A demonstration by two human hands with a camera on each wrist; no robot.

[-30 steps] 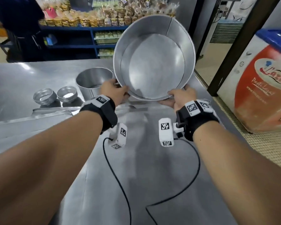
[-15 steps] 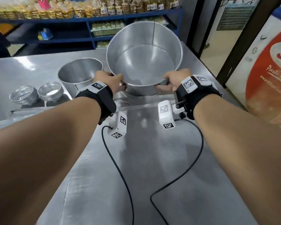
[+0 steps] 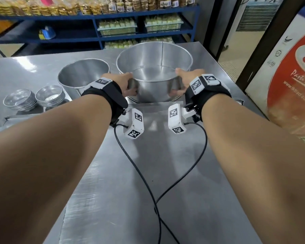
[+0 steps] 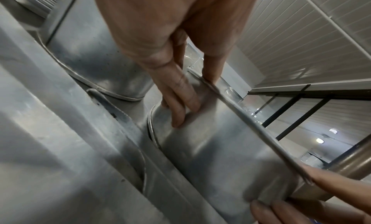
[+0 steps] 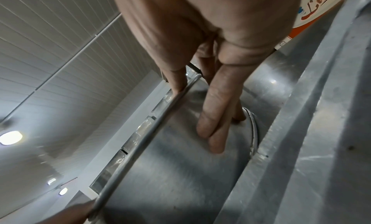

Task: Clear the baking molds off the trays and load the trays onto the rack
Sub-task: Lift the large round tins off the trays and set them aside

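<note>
Gripping the large round mold (image 3: 154,67) at its near rim, the left hand (image 3: 125,81) and right hand (image 3: 185,77) pinched thumbs inside, fingers (image 4: 180,103) outside; it sat on the steel table (image 3: 209,71), beside a smaller mold (image 3: 83,71)

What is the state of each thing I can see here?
Large round metal baking mold: upright, empty, held at its rim.
Left hand: grips the mold's rim.
Right hand: grips the rim opposite.
Smaller round metal mold: upright, untouched.
Small fluted tins: two stacks.
</note>
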